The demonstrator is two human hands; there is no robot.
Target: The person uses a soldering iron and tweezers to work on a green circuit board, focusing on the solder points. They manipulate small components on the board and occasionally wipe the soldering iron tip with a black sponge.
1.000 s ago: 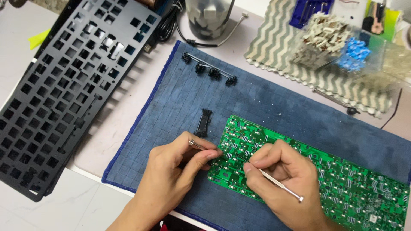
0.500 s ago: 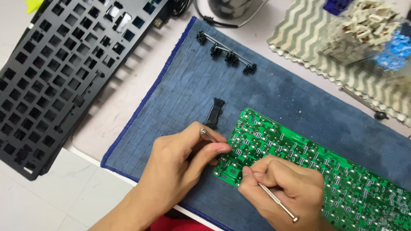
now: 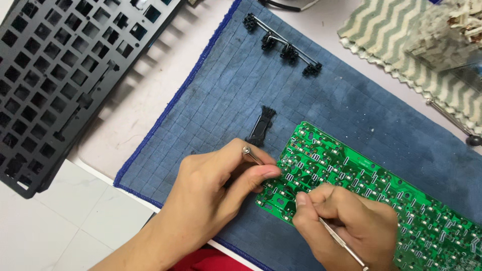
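The green printed circuit board (image 3: 371, 195) is lying on the blue quilted cloth mat (image 3: 241, 85), its near-left corner under both hands. The left hand (image 3: 216, 185) is pinching a thin metal tool (image 3: 251, 154) against the board's edge. The right hand (image 3: 346, 221) is clamping a slim metal rod (image 3: 341, 243), tip hidden. A small black plastic stabiliser piece (image 3: 261, 128) is lying just beside the board; the black perforated keyboard plate (image 3: 55, 75) is resting on the table (image 3: 150, 95).

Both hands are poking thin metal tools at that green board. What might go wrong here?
The left hand and right hand each press a thin metal tool onto the green circuit board. A slip might scratch its tiny parts. The board's corner lies near the blue mat's front edge, so a hard push might shift it. The small black part lying loose close by might get knocked.
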